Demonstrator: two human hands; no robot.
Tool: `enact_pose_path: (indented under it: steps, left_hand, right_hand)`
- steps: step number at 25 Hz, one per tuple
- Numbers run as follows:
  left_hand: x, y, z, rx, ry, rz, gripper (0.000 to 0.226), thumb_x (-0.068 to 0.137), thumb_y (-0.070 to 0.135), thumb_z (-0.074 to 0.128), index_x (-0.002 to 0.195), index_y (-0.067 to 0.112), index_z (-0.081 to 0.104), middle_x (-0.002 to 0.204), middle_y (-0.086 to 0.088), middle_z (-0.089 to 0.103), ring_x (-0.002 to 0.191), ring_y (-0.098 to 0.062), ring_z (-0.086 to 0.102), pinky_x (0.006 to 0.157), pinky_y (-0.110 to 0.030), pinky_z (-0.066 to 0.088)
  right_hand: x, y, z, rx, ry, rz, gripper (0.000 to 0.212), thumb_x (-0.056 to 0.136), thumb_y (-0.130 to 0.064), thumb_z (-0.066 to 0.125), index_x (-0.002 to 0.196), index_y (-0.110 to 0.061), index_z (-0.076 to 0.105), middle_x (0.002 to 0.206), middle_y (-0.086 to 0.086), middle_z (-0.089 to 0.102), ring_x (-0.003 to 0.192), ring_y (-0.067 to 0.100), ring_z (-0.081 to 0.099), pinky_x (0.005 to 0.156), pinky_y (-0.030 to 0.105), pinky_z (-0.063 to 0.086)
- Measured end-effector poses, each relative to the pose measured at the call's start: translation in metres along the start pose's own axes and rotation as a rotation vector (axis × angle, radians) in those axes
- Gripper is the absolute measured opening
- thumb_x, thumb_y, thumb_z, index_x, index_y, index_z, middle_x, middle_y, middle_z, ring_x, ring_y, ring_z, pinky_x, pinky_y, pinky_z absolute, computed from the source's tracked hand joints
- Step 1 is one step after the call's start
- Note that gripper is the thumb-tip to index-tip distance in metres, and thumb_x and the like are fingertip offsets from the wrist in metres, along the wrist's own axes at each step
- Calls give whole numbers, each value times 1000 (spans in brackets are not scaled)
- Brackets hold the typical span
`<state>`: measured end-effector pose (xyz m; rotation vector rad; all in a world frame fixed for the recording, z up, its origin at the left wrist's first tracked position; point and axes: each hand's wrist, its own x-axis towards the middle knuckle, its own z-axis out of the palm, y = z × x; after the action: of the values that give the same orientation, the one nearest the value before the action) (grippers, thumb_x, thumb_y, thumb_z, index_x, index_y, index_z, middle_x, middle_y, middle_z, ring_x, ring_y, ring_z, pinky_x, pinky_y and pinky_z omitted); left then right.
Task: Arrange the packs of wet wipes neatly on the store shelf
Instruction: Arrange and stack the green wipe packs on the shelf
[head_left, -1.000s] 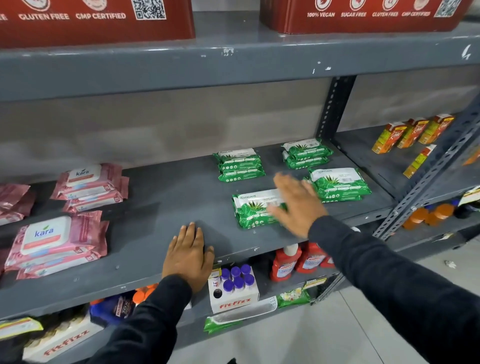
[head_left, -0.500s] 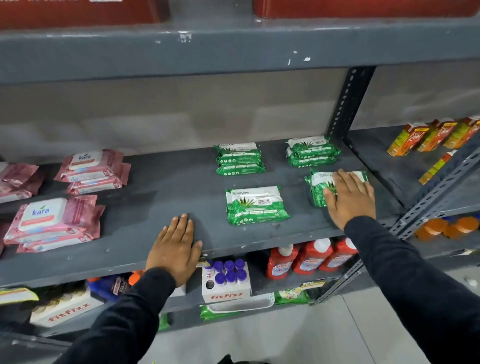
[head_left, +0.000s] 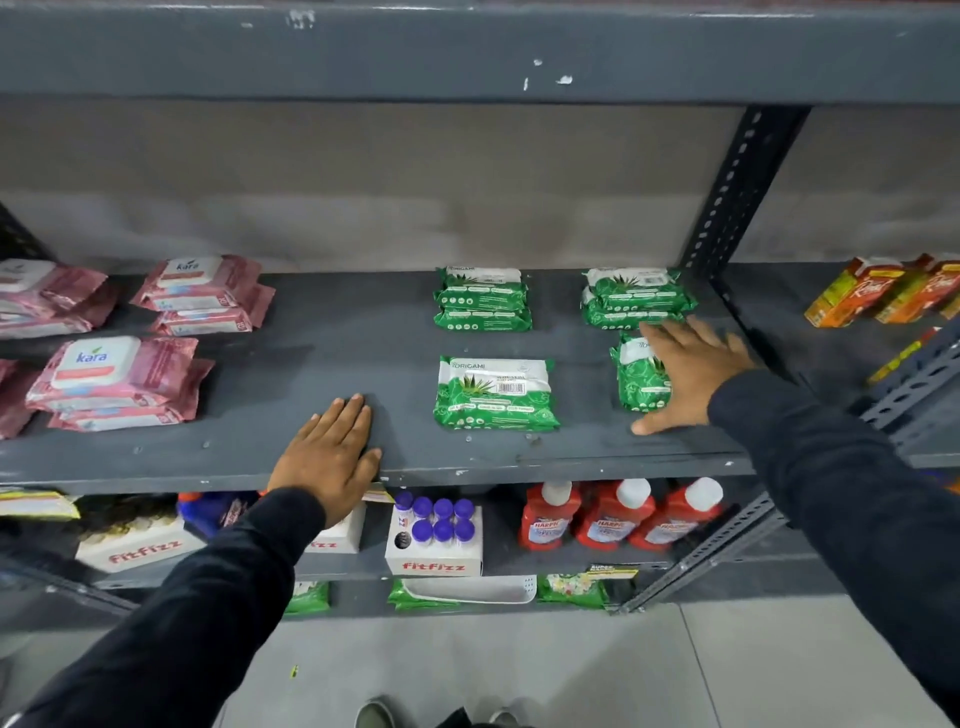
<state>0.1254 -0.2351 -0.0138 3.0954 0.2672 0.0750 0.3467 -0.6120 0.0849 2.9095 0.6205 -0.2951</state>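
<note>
Green wet wipe packs lie on the grey shelf (head_left: 322, 358) in a two-by-two layout. One stack sits at the back middle (head_left: 483, 299) and another at the back right (head_left: 636, 299). A front middle pack (head_left: 496, 392) lies flat, label up. My right hand (head_left: 691, 374) rests flat with spread fingers on the front right green stack (head_left: 636, 382), hiding most of it. My left hand (head_left: 330, 452) lies palm down on the shelf's front edge and holds nothing. Pink wipe packs are stacked at the left (head_left: 119, 382), (head_left: 205, 293).
A perforated upright post (head_left: 737, 187) bounds the shelf on the right; orange-green cartons (head_left: 878, 291) stand beyond it. Another shelf board (head_left: 467, 52) hangs close above. Below are a Fitfizz box (head_left: 436, 543) and red bottles (head_left: 618, 514).
My right hand left the front middle green pack and moved right onto the front right stack, then slid slightly farther back over it. The left hand stayed on the shelf edge.
</note>
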Motion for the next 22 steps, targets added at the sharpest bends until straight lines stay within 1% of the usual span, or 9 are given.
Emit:
enact_pose_path:
  steps: [2, 5, 7, 9, 13, 16, 18, 20, 22]
  left_hand:
    - [1, 0, 0, 10, -4, -8, 78, 85, 53, 7, 147, 9, 24, 156, -7, 17, 143, -24, 14, 116, -39, 10]
    - [2, 1, -1, 16, -17, -25, 78, 84, 54, 5, 148, 11, 22, 157, -6, 14, 144, -22, 11, 116, -38, 9]
    - [1, 2, -2, 22, -21, -31, 79, 83, 54, 4, 148, 11, 20, 157, -5, 13, 144, -22, 10, 117, -38, 9]
    - [2, 3, -3, 18, -25, -33, 80, 83, 54, 3, 148, 11, 19, 157, -5, 12, 144, -22, 9, 117, -38, 9]
    - [2, 2, -2, 20, -18, -31, 80, 83, 55, 4, 148, 11, 21, 157, -6, 14, 144, -23, 11, 117, -39, 11]
    - [2, 1, -1, 22, -20, -30, 80, 83, 55, 2, 148, 12, 19, 157, -5, 12, 144, -22, 10, 117, -38, 9]
    - [2, 1, -1, 18, -15, -28, 81, 82, 56, 0, 149, 13, 17, 158, -5, 11, 144, -22, 8, 117, -37, 8]
    - [1, 2, -2, 22, -11, -23, 82, 81, 56, -2, 149, 14, 15, 158, -4, 9, 144, -20, 6, 117, -36, 6]
    - [0, 3, -3, 12, -5, -17, 82, 80, 56, -3, 149, 14, 13, 158, -4, 8, 144, -20, 5, 116, -35, 5]
  right_hand:
    - [10, 1, -11, -43, -117, -50, 144, 41, -70, 80, 151, -32, -4, 162, 0, 11, 149, 26, 13, 117, 53, 20]
    - [22, 1, -19, 4, -211, -101, 133, 52, -43, 90, 152, -29, 4, 158, 5, 27, 140, 29, 34, 110, 42, 37]
    - [23, 2, -18, -2, -207, -133, 125, 54, -36, 89, 151, -29, 11, 148, 6, 41, 126, 28, 48, 100, 40, 47]
    - [20, 4, -15, -34, -171, -172, 118, 53, -36, 88, 148, -29, 17, 138, 4, 48, 115, 26, 52, 94, 39, 49]
    - [17, 7, -13, -54, -143, -215, 117, 50, -41, 89, 146, -28, 21, 143, 0, 44, 124, 25, 48, 99, 39, 45]
    - [15, 5, -16, -63, -165, -200, 120, 49, -42, 90, 146, -26, 22, 145, 2, 44, 127, 25, 47, 102, 40, 44]
    - [13, 3, -17, -70, -175, -178, 123, 49, -42, 91, 148, -25, 19, 149, 3, 40, 132, 26, 42, 106, 40, 41]
    - [11, -1, -20, -93, -212, -164, 138, 46, -44, 92, 152, -26, 4, 159, 4, 22, 144, 27, 26, 115, 43, 29]
    - [6, -5, -29, -125, -245, -136, 154, 40, -53, 91, 151, -32, -14, 163, 1, 1, 149, 27, 6, 119, 49, 16]
